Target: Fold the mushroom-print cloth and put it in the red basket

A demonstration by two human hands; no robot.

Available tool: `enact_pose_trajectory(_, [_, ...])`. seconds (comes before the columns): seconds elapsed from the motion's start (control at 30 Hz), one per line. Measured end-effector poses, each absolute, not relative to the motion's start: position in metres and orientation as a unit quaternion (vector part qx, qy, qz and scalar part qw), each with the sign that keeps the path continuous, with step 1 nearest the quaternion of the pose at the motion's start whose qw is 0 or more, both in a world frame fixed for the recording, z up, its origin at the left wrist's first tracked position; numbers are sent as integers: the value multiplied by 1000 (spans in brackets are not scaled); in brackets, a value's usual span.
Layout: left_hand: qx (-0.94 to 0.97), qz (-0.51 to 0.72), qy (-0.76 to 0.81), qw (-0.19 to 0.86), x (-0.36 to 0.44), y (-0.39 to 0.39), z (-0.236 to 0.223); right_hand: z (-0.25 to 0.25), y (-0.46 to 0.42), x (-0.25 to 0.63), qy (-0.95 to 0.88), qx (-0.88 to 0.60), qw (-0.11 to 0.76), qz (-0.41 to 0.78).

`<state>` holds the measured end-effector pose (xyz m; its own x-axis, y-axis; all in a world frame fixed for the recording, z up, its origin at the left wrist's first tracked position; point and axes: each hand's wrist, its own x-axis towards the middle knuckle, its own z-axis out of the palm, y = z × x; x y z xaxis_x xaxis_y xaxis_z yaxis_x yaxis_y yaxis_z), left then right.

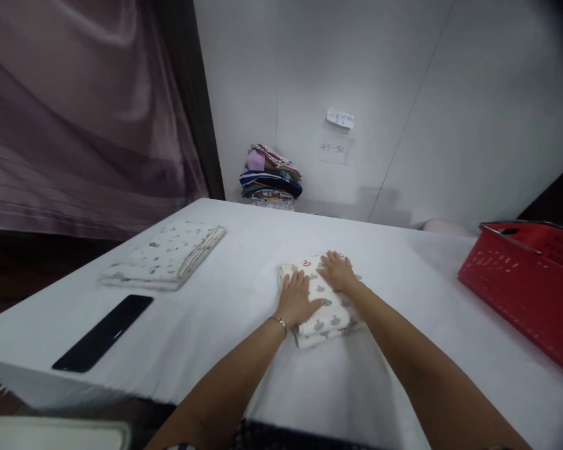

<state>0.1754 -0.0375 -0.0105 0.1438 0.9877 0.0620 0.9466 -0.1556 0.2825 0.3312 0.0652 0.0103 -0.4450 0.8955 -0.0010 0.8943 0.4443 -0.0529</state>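
A folded cream cloth (319, 325) printed with grey mushroom-like shapes and a few red and green ones lies on the white-covered table (244, 250) in front of me. My left hand (296, 300), with a bracelet at the wrist, rests flat on its left side, fingers spread. Across the upper right part of the cloth lies my right hand (338, 272), also flat with fingers stretched out. Neither hand grips the fabric. Some of the cloth's right edge is hidden behind my right forearm.
Another folded patterned cloth (169, 250) lies on the table's left side, with a dark flat phone-like slab (104, 332) nearer me. A red basket (520, 281) stands at the right. Beyond the far edge is a stack of folded fabrics (271, 178) against the wall.
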Motion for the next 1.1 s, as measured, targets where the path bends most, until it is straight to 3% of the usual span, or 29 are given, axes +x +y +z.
enact_pose_trajectory(0.2, [749, 147, 641, 75, 177, -39, -17, -18, 74, 333, -845, -534, 40, 10])
enact_pose_trajectory(0.43, [741, 192, 633, 116, 175, -39, -14, -4, 84, 346, -821, -534, 141, 147])
enact_pose_trajectory(0.6, [643, 348, 666, 148, 168, -52, -16, 4, 77, 398, -745, -610, 205, 176])
enact_pose_trajectory(0.77, [400, 495, 708, 307, 160, -69, -17, 1, 51, 445, -618, -669, 232, 341])
enact_pose_trajectory(0.97, [250, 547, 632, 489, 160, -73, -3, 7, 37, 450, -563, -652, 213, 461])
enact_pose_trajectory(1.1, [210, 544, 611, 536, 160, -69, 4, 15, 37, 444, -555, -646, 184, 491])
